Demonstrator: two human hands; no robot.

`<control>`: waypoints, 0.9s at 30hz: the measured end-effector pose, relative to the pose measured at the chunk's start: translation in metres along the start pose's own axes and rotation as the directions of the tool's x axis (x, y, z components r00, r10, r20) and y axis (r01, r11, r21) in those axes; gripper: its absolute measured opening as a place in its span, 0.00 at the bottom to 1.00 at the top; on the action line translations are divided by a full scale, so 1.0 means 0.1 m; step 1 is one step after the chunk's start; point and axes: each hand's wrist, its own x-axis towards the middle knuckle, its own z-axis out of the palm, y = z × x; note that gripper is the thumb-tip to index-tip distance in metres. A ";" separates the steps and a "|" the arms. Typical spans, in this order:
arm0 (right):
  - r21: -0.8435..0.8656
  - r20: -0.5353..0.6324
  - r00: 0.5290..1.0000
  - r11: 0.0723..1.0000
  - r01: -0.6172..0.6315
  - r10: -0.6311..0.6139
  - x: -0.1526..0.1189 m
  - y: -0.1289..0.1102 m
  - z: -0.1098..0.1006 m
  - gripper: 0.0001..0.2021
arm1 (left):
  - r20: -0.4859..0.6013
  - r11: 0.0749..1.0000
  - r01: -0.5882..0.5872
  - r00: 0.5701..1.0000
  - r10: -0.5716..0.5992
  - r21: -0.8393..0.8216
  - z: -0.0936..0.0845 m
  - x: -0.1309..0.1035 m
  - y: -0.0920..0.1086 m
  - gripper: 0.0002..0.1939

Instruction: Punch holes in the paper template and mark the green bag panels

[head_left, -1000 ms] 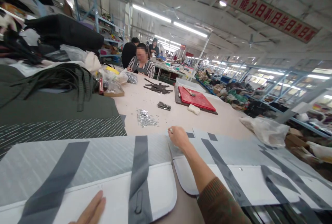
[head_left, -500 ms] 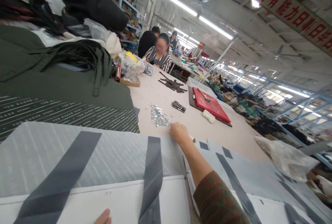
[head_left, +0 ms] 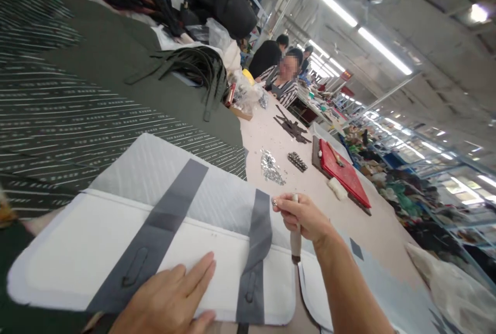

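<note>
My left hand (head_left: 166, 295) lies open, fingers stretched, on a white and grey fabric panel (head_left: 220, 264). Two dark grey straps (head_left: 170, 202) cross the panel, each with a stitched loop shape near its lower end. Over the panel's right end, my right hand (head_left: 300, 215) is closed. Its thumb and finger pinch a small shiny metal piece (head_left: 274, 202), too small to name exactly. The same hand also grips a pale, rod-like tool handle (head_left: 295, 243) with a dark lower end. Beyond it a heap of small silvery metal pieces (head_left: 271, 168) lies on the table (head_left: 258, 140).
A row of dark metal parts (head_left: 297, 162), a red board (head_left: 343, 174) and a white lump (head_left: 337, 188) lie farther right. Dark strips (head_left: 292, 126) lie beyond. Dark green fabric (head_left: 116, 65) covers the left. A co-worker (head_left: 284, 78) sits at the far end.
My right hand has come back from beside the silvery heap and now shows the small metal piece and the tool handle. My left hand shows more fully on the panel. The view has turned.
</note>
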 end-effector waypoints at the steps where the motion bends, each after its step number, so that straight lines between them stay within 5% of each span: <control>1: 0.066 0.040 0.999 0.998 -0.016 0.013 -0.07 -0.03 0.12 0.18 | 0.028 0.999 0.018 0.999 -0.017 -0.039 -0.05 0.03 0.02 0.19; 4: 0.174 0.143 0.989 0.982 -0.072 0.047 -0.16 -0.07 0.46 0.17 | 0.115 0.994 0.056 0.992 -0.045 -0.098 -0.15 0.07 0.04 0.20; 10: -0.069 0.313 0.949 0.996 0.054 -0.030 -0.08 -0.13 0.89 0.11 | 0.172 0.993 0.045 0.985 -0.026 -0.106 -0.21 0.09 0.04 0.23; 22: -0.375 0.429 0.900 0.891 0.257 -0.080 0.13 -0.33 1.03 0.06 | 0.151 0.992 0.053 0.988 -0.036 -0.112 -0.19 0.07 0.04 0.22; 27: -0.303 0.454 0.890 0.945 0.120 0.033 0.23 -0.29 1.00 0.02 | 0.080 0.988 0.019 0.997 -0.007 -0.151 -0.19 0.07 0.03 0.17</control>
